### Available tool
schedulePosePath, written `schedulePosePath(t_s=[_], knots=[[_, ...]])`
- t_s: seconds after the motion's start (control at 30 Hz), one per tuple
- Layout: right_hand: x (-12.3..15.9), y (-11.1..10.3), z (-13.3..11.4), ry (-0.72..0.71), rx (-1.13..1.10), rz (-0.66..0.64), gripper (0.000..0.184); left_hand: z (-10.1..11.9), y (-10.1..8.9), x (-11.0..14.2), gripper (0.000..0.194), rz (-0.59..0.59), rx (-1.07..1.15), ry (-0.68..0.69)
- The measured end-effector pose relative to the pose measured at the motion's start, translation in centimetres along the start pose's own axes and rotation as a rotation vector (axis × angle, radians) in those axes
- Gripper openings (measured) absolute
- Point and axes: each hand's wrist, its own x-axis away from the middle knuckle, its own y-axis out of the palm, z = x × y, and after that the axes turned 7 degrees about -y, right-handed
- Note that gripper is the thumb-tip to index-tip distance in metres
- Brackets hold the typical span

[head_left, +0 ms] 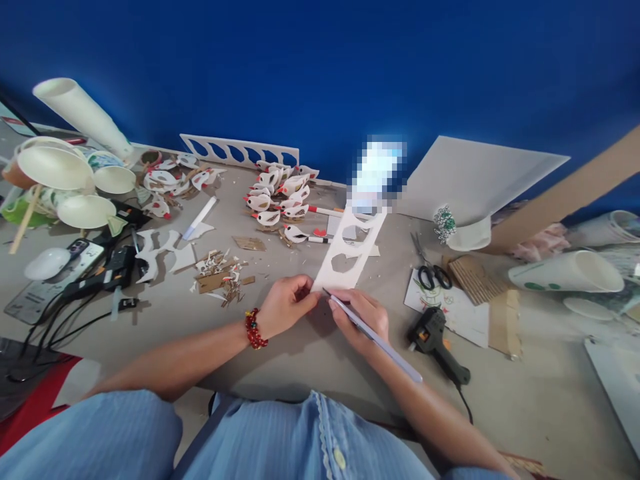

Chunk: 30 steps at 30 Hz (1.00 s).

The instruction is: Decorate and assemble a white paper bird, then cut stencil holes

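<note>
My left hand (286, 307) pinches the near left corner of a white board strip (345, 275), its thumb and forefinger closed at the edge. A row of cut-out holes runs along the strip, and its far end meets a blurred bright patch. My right hand (364, 319) is closed around a slim lavender pen-shaped tool (383, 347). The tool's dark tip touches or hovers just over the strip's near end; whether it is a pen or a knife I cannot tell. Beyond the strip's left side lie several white cut-out birds (267, 218) with red beaks.
Board scraps (225, 275) and a white marker (200, 218) lie to the left, beside cables and paper cups (87, 210). On the right are scissors (434, 275), a black glue gun (440, 343) and corrugated cardboard (477, 281). A blue wall (320, 73) closes off the back.
</note>
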Motion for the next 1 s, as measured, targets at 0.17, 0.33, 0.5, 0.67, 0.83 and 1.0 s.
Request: schedulePosePath(t_s=[0.17, 0.33, 0.5, 0.67, 0.83, 1.0], knots=[[0.36, 0.02, -0.03, -0.049, 0.014, 0.045, 0.012, -0.05, 0.11, 0.19, 0.025, 0.043, -0.039, 0.004], [0.68, -0.28, 0.11, -0.077, 0.011, 0.095, 0.014, -0.1, -0.02, -0.02, 0.025, 0.044, 0.074, -0.023], [0.65, -0.17, 0.41, -0.086, -0.006, 0.067, 0.016, -0.07, 0.04, 0.01, 0.024, 0.047, 0.086, -0.023], [0.5, -0.01, 0.5, -0.091, -0.003, 0.046, 0.014, -0.01, 0.06, 0.11, 0.025, 0.045, 0.101, -0.014], [0.48, 0.01, 0.37, -0.097, -0.005, 0.04, 0.014, -0.16, 0.05, 0.12, 0.025, 0.044, 0.105, -0.003], [0.58, 0.1, 0.55, -0.091, 0.005, 0.026, 0.015, -0.19, 0.07, 0.08, 0.024, 0.044, 0.109, 0.001]])
